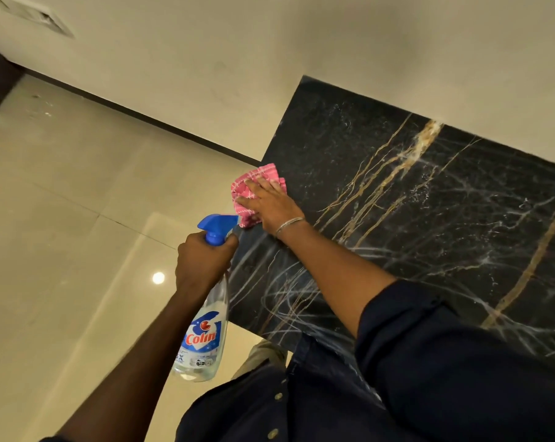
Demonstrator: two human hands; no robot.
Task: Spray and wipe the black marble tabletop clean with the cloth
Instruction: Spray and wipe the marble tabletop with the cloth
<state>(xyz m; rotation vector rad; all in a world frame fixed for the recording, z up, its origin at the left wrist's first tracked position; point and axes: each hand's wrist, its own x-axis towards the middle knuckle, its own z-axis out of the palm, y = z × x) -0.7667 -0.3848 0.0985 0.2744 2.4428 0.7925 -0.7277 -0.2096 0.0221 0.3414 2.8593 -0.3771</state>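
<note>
- Wiping looks to be the step in hand: a person's right hand (266,202), fingers spread flat, presses a pink checked cloth (249,183) onto the left edge of the black marble tabletop (429,218), centre frame.
- The right arm reaches in from lower right, a bangle (289,224) at the wrist.
- The left hand (203,260), centre left, grips the neck of a Colin spray bottle (203,333) beside the slab's edge.
- Pale flecks, seemingly spray, dot the upper slab; the next pass likely calls for sweeping the cloth there.
</note>
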